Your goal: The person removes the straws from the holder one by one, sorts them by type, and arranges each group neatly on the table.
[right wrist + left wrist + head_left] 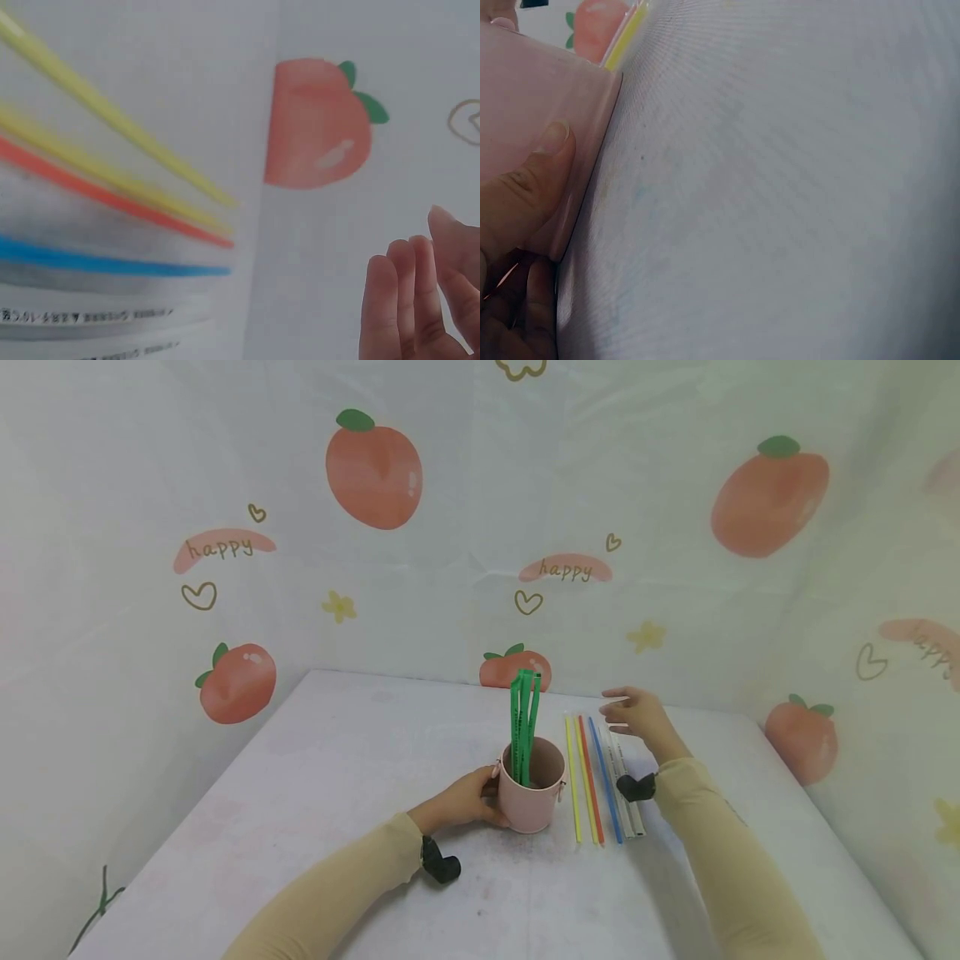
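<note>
A pink bucket-shaped cup [528, 810] stands on the table, and several green printed sticks [521, 718] lean inside it. My left hand [461, 797] grips the cup from its left side; up close in the left wrist view, the thumb [529, 184] presses its wall near the base. To the cup's right lie thin sticks side by side: two yellow sticks [573, 789], a red stick [592, 777], a blue stick [604, 777] and several white printed sticks [631, 806]. Over the far end of the white ones is my right hand [643, 714], empty, fingers extended.
The table [337, 752] has a pale cloth. Behind it hangs a white curtain [450, 593] printed with red fruit, which meets the table's far edge just past the sticks. Small black wrist cameras [440, 863] sit on both cuffs.
</note>
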`<state>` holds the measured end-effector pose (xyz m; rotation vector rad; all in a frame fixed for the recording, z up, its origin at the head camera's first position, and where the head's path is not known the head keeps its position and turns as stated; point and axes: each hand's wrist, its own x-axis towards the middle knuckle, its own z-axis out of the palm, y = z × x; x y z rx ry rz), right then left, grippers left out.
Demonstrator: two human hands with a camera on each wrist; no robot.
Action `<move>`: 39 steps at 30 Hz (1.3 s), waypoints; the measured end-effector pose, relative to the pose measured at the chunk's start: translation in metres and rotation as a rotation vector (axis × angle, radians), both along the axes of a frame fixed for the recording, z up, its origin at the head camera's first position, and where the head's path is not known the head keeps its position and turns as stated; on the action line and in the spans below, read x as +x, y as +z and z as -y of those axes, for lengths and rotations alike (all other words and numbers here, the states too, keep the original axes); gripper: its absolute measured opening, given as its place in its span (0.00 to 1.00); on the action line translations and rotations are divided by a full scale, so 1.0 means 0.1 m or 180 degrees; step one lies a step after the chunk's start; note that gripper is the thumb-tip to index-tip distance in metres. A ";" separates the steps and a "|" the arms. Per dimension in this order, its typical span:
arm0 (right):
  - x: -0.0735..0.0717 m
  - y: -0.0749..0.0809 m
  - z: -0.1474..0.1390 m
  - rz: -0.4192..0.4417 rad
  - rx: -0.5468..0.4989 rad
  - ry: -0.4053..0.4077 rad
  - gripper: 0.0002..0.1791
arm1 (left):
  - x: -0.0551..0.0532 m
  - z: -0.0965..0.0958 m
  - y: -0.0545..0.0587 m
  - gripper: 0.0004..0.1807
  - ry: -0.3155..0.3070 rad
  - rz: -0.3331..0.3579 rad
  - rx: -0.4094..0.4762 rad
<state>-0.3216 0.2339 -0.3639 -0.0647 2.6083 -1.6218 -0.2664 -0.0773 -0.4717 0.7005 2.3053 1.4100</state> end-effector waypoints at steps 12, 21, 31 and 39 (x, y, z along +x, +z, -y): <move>0.12 0.15 0.23 -0.0530 -0.0689 0.0168 0.26 | 0.02 0.00 0.02 0.48 -0.0025 -0.0004 0.0018; 0.23 0.13 0.48 -0.0845 -0.1036 0.0365 0.26 | 0.01 0.00 0.02 0.47 -0.0061 -0.0046 0.0030; 0.33 0.01 0.72 -0.0884 -0.0918 0.0501 0.27 | 0.00 0.00 0.02 0.47 -0.0002 0.0021 -0.0029; 0.31 -0.12 0.84 -0.0821 -0.0739 0.0591 0.28 | -0.01 0.00 0.00 0.47 -0.0002 0.0011 -0.0051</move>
